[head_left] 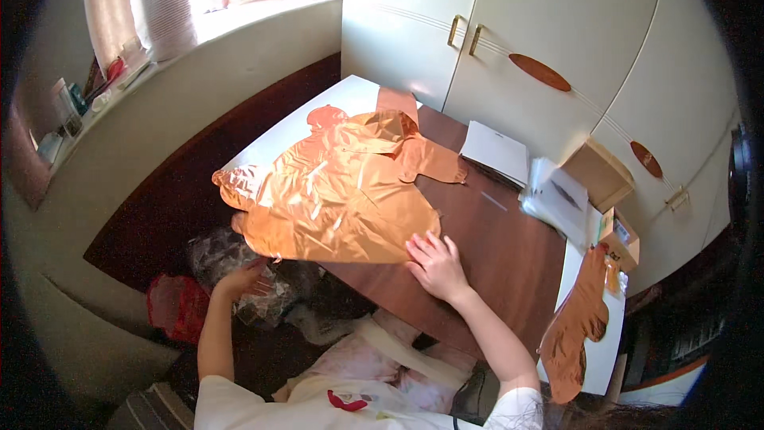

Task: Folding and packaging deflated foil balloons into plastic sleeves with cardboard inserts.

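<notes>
A large orange foil balloon [338,191], flat and creased, lies spread over the table [497,247], with rounded lobes sticking out at its sides. My right hand [439,268] rests on its near right edge, fingers stretched out over the foil and the tabletop. My left hand [248,280] is just off the near left edge of the balloon, beyond the table's side. Its fingers look extended and slightly apart; whether the thumb touches the foil is hard to see.
Another flat orange foil piece [579,326] hangs at the table's right end. Papers [495,151], plastic-wrapped sheets [557,199] and a cardboard box [598,171] stand along the far right. Clear plastic wrapping [227,259] and a red bag [177,306] are at the left. Cabinets [549,40] rise behind.
</notes>
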The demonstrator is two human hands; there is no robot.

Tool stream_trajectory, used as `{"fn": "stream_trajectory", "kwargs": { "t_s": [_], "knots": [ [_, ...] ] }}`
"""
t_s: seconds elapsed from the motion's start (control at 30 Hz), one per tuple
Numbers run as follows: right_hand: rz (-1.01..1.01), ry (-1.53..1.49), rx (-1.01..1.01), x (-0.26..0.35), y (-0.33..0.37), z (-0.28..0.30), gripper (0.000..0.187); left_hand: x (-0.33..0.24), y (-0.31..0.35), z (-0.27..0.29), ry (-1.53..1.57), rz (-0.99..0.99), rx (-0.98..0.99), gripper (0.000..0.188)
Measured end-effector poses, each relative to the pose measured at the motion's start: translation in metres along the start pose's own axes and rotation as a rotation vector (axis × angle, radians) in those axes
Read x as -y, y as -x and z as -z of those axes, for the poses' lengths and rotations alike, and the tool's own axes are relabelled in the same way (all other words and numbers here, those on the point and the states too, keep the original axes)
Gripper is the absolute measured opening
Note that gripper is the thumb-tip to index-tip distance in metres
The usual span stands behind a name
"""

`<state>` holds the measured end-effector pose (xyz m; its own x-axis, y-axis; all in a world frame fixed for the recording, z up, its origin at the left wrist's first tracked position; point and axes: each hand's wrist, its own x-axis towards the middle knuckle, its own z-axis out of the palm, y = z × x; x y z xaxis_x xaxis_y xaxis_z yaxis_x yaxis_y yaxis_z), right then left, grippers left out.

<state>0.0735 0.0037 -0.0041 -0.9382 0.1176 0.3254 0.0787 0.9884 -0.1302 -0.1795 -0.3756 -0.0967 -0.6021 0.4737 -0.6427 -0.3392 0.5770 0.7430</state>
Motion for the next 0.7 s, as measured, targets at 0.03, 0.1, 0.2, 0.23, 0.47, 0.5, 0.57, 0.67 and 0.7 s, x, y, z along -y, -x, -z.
{"fn": "stream_trajectory", "kwargs": {
  "t_s": [0.03,0.1,0.2,0.23,0.47,0.5,0.57,0.67,0.7],
  "knots": [
    [-0.012,-0.036,0.010,-0.008,0.014,0.006,0.039,0.003,-0.001,0.005,0.141,0.023,0.050,0.053],
    [-0.044,-0.037,0.031,-0.029,0.039,0.021,0.038,0.009,-0.005,0.011,-1.281,-0.107,-0.194,0.046],
    [-0.238,0.045,0.054,-0.073,0.071,0.045,0.036,0.003,-0.006,0.015,-1.223,-0.090,-0.222,0.043],
    [-0.319,0.090,0.073,-0.081,0.072,0.058,0.036,-0.010,-0.001,0.016,-0.902,-0.057,-0.064,0.043],
    [-0.515,0.077,0.094,-0.048,0.075,0.059,0.057,-0.018,-0.003,0.008,-0.832,0.214,-0.142,0.060],
    [-0.557,0.031,0.220,-0.038,0.075,0.059,0.066,-0.010,-0.006,0.009,0.100,0.230,-0.108,0.062],
    [-0.478,0.066,0.274,-0.033,0.083,0.051,0.073,0.005,-0.002,0.001,0.411,0.056,-0.030,0.068],
    [-0.375,0.046,0.302,-0.057,0.070,0.045,0.080,0.067,-0.055,0.033,-0.489,0.119,-0.070,0.064],
    [-0.343,0.004,0.369,-0.067,0.060,0.048,0.079,0.084,-0.064,0.043,-0.785,0.149,-0.087,0.063]
  ]
}}
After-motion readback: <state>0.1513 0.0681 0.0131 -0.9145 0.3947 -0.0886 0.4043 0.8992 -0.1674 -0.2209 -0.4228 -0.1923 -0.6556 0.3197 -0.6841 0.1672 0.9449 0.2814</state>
